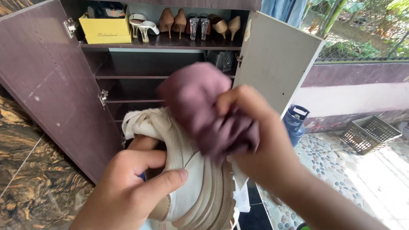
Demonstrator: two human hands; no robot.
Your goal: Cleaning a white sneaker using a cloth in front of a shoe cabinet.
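My left hand point(132, 183) grips a white and beige sneaker point(187, 179) by its side, sole turned to the right and laces toward the cabinet. My right hand point(251, 136) clutches a crumpled mauve cloth point(200, 102) and presses it against the upper part of the shoe. The cloth is blurred. Both hands are held in front of an open shoe cabinet point(47, 85).
The cabinet's top shelf holds a yellow box point(105, 29) and several pairs of high heels point(172, 22); lower shelves look dark. Its right door point(277, 59) stands open. A blue gas cylinder point(295, 123) and a grey plastic basket point(369, 134) sit on the pebbled floor at right.
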